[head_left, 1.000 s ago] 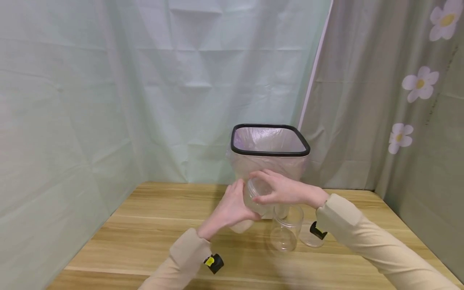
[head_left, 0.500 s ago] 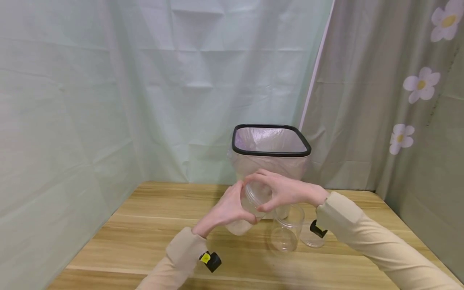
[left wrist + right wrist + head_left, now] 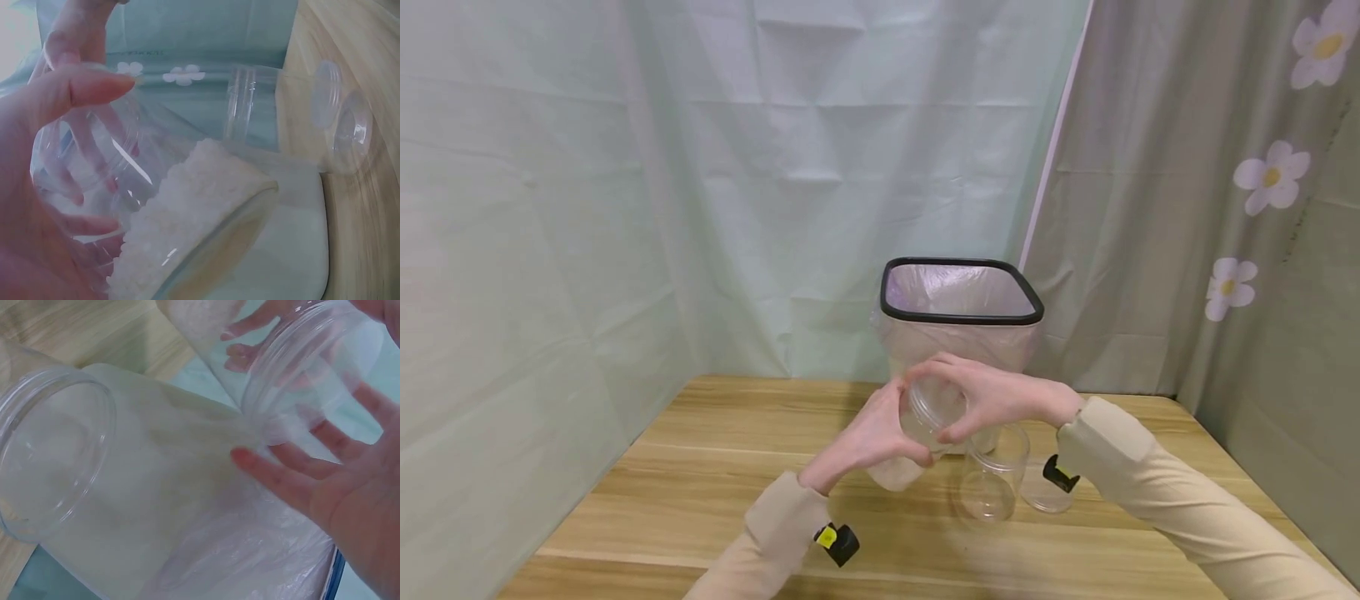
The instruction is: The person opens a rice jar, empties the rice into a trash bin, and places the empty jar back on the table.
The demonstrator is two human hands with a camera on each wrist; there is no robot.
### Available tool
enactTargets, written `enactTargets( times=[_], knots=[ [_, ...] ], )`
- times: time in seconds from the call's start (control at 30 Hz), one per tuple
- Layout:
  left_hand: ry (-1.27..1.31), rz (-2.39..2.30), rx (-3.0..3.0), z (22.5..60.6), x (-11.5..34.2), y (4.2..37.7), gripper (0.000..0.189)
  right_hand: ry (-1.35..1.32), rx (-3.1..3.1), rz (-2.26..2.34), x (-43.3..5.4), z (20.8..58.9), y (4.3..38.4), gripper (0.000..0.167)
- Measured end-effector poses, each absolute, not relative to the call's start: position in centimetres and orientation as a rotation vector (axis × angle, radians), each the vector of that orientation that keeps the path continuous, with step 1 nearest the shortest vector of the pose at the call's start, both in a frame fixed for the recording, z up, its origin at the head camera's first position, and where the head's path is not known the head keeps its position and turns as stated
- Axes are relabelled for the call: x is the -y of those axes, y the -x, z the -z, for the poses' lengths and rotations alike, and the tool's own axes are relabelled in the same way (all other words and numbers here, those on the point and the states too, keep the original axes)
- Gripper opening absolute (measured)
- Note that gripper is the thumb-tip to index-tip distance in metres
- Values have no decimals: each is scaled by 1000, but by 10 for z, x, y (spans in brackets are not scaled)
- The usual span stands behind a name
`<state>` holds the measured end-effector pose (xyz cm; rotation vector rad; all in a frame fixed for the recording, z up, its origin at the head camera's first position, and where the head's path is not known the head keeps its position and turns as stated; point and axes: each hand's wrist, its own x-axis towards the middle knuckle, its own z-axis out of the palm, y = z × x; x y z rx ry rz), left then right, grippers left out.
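Observation:
A clear jar, tilted, hangs over the table in front of the bin, its base towards the lower left. White, lumpy crystals fill its lower part. Around the jar's side curls my left hand, thumb below in the head view. My right hand arches over the jar's top, thumb and fingers spread round the clear lid. Through the clear plastic, several fingers show in the left wrist view. To the right of the held jar stands a second clear jar, open at the top and without visible contents.
Beside the standing jar, a clear round lid lies on the wooden table. Behind the hands rises a pale bin with a black rim and a thin plastic liner. Curtains enclose the back and sides.
Over the second, the held jar has tipped further and its base has swung slightly left and down. My right fingers have shifted round the lid. The last half second shows almost no movement.

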<state>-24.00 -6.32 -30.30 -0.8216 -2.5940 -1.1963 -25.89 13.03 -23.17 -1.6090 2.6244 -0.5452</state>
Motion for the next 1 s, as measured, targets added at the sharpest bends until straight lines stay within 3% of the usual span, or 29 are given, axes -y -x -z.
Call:
enactTargets(
  times=[0.17, 0.47, 0.73, 1.0],
  knots=[
    [724, 1109, 2597, 303, 61, 237, 79, 1511, -2724, 545, -130, 230, 256, 80],
    [639, 905, 2556, 307, 57, 234, 85, 1202, -2878, 603, -128, 231, 257, 65],
    [620, 846, 2554, 308, 55, 230, 84, 920, -2760, 773, -126, 235, 256, 68],
    [635, 749, 2518, 309, 52, 229, 80, 870, -2765, 768, -121, 238, 254, 69]
  ],
)
